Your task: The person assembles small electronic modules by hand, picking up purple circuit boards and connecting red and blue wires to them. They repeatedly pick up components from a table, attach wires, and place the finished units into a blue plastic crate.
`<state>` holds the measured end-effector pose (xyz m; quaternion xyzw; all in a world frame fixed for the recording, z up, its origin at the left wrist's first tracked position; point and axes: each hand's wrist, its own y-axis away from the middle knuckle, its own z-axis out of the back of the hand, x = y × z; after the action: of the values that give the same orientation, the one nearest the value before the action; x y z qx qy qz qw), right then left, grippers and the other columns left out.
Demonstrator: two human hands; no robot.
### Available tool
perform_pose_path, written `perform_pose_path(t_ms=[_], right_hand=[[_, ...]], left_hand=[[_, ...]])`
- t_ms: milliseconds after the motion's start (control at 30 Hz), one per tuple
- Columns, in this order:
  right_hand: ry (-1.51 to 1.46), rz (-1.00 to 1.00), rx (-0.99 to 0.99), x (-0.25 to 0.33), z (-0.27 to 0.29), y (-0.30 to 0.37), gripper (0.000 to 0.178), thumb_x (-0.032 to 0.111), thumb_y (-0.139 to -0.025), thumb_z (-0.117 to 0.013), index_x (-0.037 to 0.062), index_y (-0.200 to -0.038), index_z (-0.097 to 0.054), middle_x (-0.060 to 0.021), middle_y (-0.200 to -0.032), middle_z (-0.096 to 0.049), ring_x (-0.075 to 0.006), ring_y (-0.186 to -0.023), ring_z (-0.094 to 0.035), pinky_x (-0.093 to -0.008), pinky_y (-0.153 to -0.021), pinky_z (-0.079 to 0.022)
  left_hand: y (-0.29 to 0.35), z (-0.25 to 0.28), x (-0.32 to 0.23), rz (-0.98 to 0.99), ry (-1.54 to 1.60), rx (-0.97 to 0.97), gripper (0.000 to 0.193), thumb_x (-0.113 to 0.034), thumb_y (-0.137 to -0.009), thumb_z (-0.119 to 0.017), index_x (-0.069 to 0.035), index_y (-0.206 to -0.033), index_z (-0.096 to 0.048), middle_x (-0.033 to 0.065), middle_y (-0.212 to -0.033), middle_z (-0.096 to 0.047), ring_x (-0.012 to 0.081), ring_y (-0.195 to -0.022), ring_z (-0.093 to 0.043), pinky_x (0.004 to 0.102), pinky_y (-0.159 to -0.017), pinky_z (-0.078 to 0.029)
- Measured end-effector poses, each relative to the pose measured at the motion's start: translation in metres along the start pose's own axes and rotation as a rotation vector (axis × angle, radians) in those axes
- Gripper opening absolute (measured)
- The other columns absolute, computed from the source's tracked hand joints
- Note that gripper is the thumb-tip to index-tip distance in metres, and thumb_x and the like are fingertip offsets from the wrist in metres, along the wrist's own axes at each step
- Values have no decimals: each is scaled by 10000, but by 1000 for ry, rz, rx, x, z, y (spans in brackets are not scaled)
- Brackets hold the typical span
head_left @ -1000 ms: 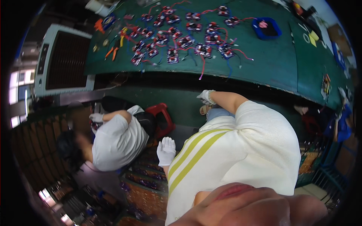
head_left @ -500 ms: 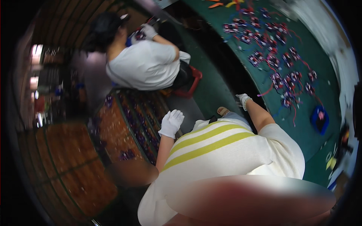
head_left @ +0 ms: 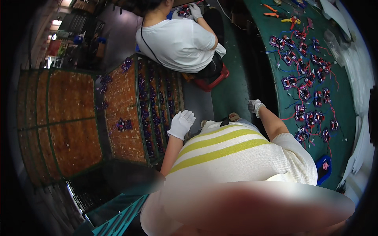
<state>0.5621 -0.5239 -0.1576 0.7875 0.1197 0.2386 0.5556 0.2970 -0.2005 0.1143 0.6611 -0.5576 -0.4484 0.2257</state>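
Observation:
My left hand (head_left: pixel 181 124), in a white glove, hangs beside a shelf rack with its fingers stretched out and nothing in it. Close to it are the rack's shelves (head_left: pixel 162 106), loaded with small purple-blue circuit boards. My right hand (head_left: pixel 256 107), also gloved, is near the edge of a green worktable (head_left: pixel 281 103); its fingers are loosely bent and slightly apart, with nothing seen in them. Spread over that table are several circuit boards (head_left: pixel 304 93) with red and blue wires. Neither hand touches anything.
Ahead, a co-worker in a white shirt (head_left: pixel 179 45) sits on a red stool (head_left: pixel 214 80), gloved hands at a circuit board. Orange-handled pliers (head_left: pixel 271 15) and a blue bin (head_left: pixel 323 170) lie on the table. Brown-board racks (head_left: pixel 72 122) stand left. A teal frame (head_left: pixel 118 218) is lower left.
The view has turned left, so the co-worker, racks and table appear shifted. A teal frame has come into sight at lower left. Both my hands stay empty.

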Motion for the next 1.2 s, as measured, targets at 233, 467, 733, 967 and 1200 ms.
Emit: perform_pose_path(t_ms=[233,467,733,967,1200], right_hand=[[118,-94,117,-24,4,-29,574,455,-982,-211,126,-1451,-238,-51,-1540,-213,-228,-1423,-166,-409,-1150,-126],[231,-124,9,-46,29,-49,413,397,-965,-325,163,-1271,-474,-66,-1369,-423,-258,-1289,-362,-446,-1075,-252],[681,-184,-159,-51,35,-50,269,405,-924,-487,161,-993,-574,-30,-968,-599,-250,-925,-559,-409,-841,-419],[993,72,-144,-68,62,-70,342,327,-923,-529,85,-1161,-565,-58,-971,-612,-201,-841,-572,-353,-708,-447],[914,6,-219,-13,-12,-60,330,294,-905,-590,61,-1139,-594,-54,-892,-627,-176,-734,-568,-326,-612,-444]], left_hand=[[23,16,-3,-73,57,-79,360,-287,-960,-438,-4,-1161,-537,158,-1157,-588,333,-1087,-555,497,-945,-450],[41,60,-25,-202,129,-118,446,-333,-969,-409,8,-1251,-463,192,-1284,-509,359,-1222,-463,507,-1019,-387],[43,130,-57,-186,566,-27,408,-301,-995,-321,-30,-1268,-457,139,-1385,-445,290,-1281,-413,456,-1099,-292],[61,191,-107,-746,308,179,883,-347,-679,-487,94,-1390,-203,283,-1442,-274,416,-1380,-207,479,-1168,-132],[26,261,-186,-928,-105,-1038,431,-294,-823,-677,3,-1119,-578,204,-1136,-599,299,-964,-618,404,-849,-512]])
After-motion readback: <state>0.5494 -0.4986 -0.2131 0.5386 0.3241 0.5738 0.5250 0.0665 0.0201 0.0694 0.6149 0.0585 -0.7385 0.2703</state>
